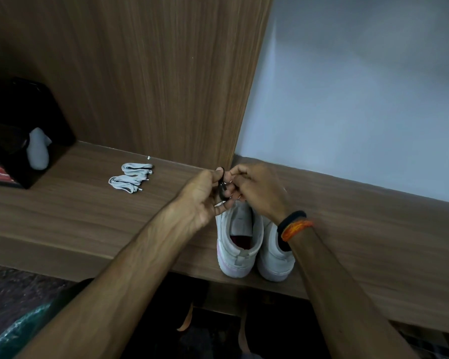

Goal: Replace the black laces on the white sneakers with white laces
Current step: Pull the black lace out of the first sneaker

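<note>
While sneakers (254,239) overhang, both hands pinch black lace (221,189).

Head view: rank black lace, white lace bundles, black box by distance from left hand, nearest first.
1. black lace: pinched in the left hand, above the sneakers.
2. white lace bundles: on the shelf, to its left.
3. black box: far left end of the shelf.

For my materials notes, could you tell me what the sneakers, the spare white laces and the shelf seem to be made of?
Sneakers: probably smooth white leather or synthetic, matte, with thick rubbery soles. White laces: flat woven fabric, folded in two bundles, with small tips. Shelf: wood-grain laminate or veneer, judging by its straight, even brown grain.
</note>
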